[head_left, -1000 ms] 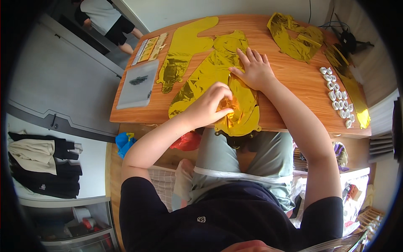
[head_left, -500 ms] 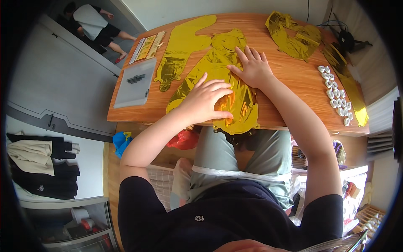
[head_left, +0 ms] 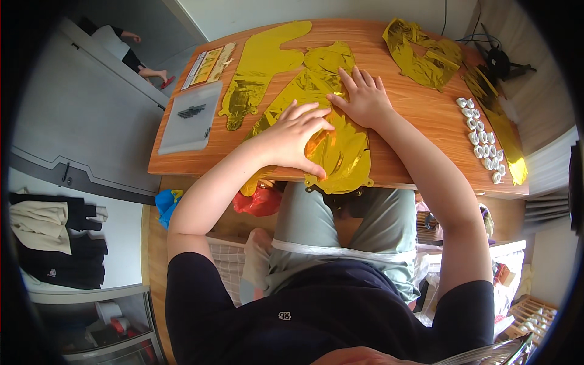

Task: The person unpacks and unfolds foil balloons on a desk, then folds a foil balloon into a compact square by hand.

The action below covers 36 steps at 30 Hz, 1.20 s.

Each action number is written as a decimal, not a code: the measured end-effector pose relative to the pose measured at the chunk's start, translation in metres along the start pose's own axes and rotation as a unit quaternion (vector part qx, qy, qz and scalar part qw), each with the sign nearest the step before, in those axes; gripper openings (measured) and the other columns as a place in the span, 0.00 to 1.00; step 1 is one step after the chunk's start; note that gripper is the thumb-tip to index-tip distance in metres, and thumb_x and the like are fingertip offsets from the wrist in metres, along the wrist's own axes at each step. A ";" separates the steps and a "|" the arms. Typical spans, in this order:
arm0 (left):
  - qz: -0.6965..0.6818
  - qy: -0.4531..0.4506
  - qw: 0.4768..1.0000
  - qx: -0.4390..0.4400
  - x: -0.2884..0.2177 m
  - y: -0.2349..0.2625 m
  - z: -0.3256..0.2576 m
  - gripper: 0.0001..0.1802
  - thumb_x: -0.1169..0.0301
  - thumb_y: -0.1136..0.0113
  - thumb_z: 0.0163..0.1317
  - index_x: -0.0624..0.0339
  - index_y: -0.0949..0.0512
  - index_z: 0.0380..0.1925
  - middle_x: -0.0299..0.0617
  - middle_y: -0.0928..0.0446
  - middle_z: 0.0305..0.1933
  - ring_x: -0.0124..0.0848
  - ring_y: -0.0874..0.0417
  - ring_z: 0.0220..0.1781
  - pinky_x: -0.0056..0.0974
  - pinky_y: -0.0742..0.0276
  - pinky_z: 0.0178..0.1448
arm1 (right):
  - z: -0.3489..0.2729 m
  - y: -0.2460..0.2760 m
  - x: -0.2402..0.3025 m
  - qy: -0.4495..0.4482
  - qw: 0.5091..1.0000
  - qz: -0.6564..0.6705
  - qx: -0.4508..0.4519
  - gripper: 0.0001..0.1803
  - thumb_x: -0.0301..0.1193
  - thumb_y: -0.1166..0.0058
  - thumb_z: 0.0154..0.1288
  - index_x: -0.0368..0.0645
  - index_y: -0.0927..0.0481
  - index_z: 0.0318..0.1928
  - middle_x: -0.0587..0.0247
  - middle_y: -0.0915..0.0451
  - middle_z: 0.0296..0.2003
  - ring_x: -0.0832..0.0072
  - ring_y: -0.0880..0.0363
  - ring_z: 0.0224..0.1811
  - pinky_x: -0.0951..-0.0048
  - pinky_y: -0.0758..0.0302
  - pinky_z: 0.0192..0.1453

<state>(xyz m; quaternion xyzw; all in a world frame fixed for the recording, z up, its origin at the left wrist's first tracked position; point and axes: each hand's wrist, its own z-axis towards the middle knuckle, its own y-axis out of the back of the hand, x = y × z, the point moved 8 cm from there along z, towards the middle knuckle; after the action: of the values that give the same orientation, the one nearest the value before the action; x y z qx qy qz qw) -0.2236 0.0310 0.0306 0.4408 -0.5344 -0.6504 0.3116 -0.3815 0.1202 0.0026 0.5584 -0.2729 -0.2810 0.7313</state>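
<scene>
A flat, deflated gold foil balloon (head_left: 350, 155) lies creased over the front edge of the wooden table (head_left: 401, 146), its near tabbed end hanging slightly past the edge. My left hand (head_left: 291, 139) rests on its left side, fingers apart and bent, the thumb near the tabbed end. Farther up, my right hand (head_left: 366, 100) lies on the foil's right margin with fingers spread. Neither hand grips anything. Left of these sits another flat gold foil balloon (head_left: 258, 64), curved at its far end.
Crumpled gold foil (head_left: 420, 58) lies at the back right, near a black stand (head_left: 499, 61). Several small white rolls (head_left: 479, 137) stand beside a gold foil strip (head_left: 505, 128). A translucent sleeve (head_left: 191, 125) and flat packets (head_left: 208, 66) are at left. Behind a doorway, a person (head_left: 115, 48) moves.
My left hand has shifted slightly toward the left over the foil, its thumb lower; the right hand stays put. The view has moved a little. The person in the doorway has moved farther left.
</scene>
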 end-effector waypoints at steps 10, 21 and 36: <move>0.019 0.024 0.999 0.035 0.003 -0.002 0.009 0.66 0.30 0.23 0.38 0.52 0.39 0.74 0.47 0.43 0.81 0.48 0.52 0.85 0.65 0.65 0.85 | 0.002 0.000 -0.002 -0.005 1.000 0.011 0.006 0.50 0.71 0.64 0.72 0.53 0.48 0.82 0.46 0.44 0.79 0.53 0.52 0.84 0.45 0.55 0.84; 0.036 0.000 0.999 0.026 0.005 -0.005 0.014 0.64 0.31 0.21 0.34 0.57 0.37 0.66 0.55 0.43 0.80 0.51 0.52 0.85 0.66 0.67 0.85 | 0.001 0.000 -0.001 -0.005 1.000 0.011 0.019 0.52 0.73 0.64 0.71 0.54 0.50 0.83 0.45 0.46 0.80 0.53 0.53 0.84 0.46 0.58 0.85; 0.005 0.039 0.999 0.036 0.011 -0.010 0.012 0.66 0.33 0.18 0.32 0.55 0.43 0.65 0.64 0.56 0.83 0.55 0.65 0.87 0.69 0.76 0.84 | -0.002 0.003 0.001 -0.009 0.999 0.003 0.035 0.56 0.77 0.63 0.66 0.55 0.52 0.83 0.45 0.48 0.81 0.52 0.52 0.84 0.46 0.57 0.85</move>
<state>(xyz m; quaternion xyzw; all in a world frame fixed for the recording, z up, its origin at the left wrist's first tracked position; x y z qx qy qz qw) -0.2382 0.0285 0.0190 0.4740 -0.5476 -0.6112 0.3193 -0.3789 0.1211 0.0055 0.5805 -0.2911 -0.2736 0.7095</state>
